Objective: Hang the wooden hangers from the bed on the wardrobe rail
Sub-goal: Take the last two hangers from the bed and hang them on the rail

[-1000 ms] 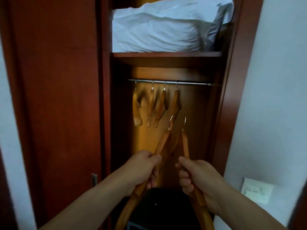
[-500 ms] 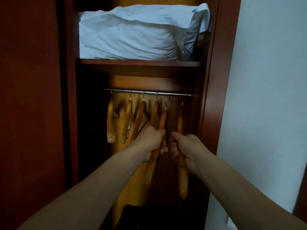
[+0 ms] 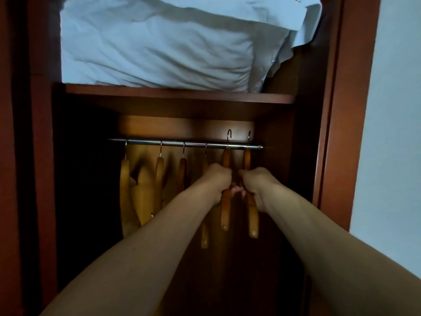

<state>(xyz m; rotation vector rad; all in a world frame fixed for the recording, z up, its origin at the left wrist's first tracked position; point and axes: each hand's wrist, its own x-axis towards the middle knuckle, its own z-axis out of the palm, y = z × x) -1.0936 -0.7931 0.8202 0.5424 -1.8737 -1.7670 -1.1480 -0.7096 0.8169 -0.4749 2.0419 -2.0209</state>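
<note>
Both arms reach into the wardrobe. The left hand (image 3: 217, 181) has a clenched grip on one wooden hanger (image 3: 226, 201), the right hand (image 3: 256, 183) on another hanger (image 3: 252, 215). Their hooks poke up above the right end of the rail (image 3: 186, 143). Four hung hangers (image 3: 159, 179) sit left. Pillows (image 3: 155, 42) fill the shelf (image 3: 180, 95) above.

pillow (image 3: 159, 44) on shelf (image 3: 180, 96), rail (image 3: 184, 143) below, hangers (image 3: 159, 179) on rail

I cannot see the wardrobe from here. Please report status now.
Left hand and right hand each shut on a hanger. Both hooks raised above rail, not yet seated. Four hangers already hung at left; nothing blocks.
</note>
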